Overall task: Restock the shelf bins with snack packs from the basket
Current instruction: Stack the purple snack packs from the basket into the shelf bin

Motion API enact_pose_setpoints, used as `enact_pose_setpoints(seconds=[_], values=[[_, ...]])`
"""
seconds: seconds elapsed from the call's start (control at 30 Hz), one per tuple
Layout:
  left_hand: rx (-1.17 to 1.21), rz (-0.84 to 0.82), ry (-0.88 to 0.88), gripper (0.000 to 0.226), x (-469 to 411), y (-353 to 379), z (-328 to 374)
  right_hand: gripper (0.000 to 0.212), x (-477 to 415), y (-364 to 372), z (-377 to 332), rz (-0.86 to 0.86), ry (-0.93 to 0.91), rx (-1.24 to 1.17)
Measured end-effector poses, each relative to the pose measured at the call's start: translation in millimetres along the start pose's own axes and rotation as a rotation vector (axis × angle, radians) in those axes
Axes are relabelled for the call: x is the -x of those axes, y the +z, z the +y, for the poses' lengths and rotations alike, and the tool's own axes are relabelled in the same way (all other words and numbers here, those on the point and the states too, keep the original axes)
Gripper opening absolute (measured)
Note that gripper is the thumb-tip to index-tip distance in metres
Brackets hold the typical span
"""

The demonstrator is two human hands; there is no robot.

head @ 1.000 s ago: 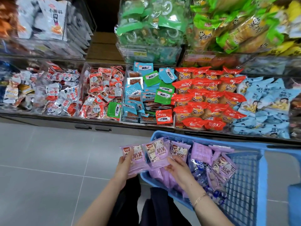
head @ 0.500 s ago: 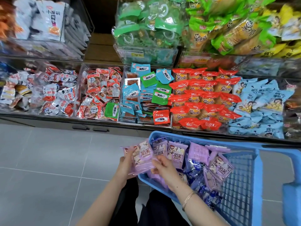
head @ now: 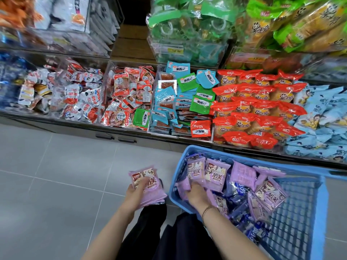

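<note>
The two hands were together on one bunch of purple snack packs (head: 148,184), and now they have moved apart. The left hand (head: 134,194) holds the bunch over the floor (head: 56,184), fingers (head: 140,184) curled round it. The right hand (head: 197,196) has gone down into the basket (head: 300,212), its fingers buried among more packs, so I cannot tell if they grip one. I think more packs are being gathered, and the shelf bins (head: 156,94), far ahead of the fingers, still wait.

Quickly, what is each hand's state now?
Left hand: holds stacked purple snack packs.
Right hand: fingers buried in blue plastic basket; cannot tell.
</note>
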State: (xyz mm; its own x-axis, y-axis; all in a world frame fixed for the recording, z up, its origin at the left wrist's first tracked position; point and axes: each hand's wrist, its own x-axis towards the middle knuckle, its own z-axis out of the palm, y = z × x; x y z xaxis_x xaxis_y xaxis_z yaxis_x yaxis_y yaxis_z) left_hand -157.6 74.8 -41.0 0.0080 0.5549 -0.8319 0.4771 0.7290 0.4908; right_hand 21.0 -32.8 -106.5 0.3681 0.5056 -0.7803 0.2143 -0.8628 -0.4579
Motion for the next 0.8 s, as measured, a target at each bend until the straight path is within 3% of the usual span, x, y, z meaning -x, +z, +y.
enact_pose_setpoints(seconds=[0.13, 0.23, 0.37, 0.5, 0.63, 0.8], values=[[-0.016, 0.051, -0.005, 0.049, -1.1, -7.6, -6.4, 0.022, -6.6, 5.6, -8.5, 0.054, -0.024, 0.109], [-0.003, 0.026, 0.001, 0.055, 2.3, -7.8, -3.0, 0.018, 4.1, -4.1, -11.6, 0.164, -0.083, -0.047], [-0.017, -0.021, 0.038, 0.055, 13.4, 6.3, 10.3, 0.023, 43.5, -27.5, -16.1, 0.345, -0.417, -0.248], [-0.049, -0.139, 0.096, 0.063, 29.6, 33.8, 25.8, 0.031, 80.0, -36.1, -23.6, 0.356, -0.702, 0.023], [-0.071, -0.243, 0.185, 0.085, 45.8, 54.5, 36.5, 0.037, 93.8, -39.8, -21.9, 0.393, -0.827, 0.242], [0.046, -0.336, 0.108, 0.058, 53.3, 61.2, 33.0, 0.04, 100.4, -41.6, -21.7, 0.356, -0.919, 0.231]])
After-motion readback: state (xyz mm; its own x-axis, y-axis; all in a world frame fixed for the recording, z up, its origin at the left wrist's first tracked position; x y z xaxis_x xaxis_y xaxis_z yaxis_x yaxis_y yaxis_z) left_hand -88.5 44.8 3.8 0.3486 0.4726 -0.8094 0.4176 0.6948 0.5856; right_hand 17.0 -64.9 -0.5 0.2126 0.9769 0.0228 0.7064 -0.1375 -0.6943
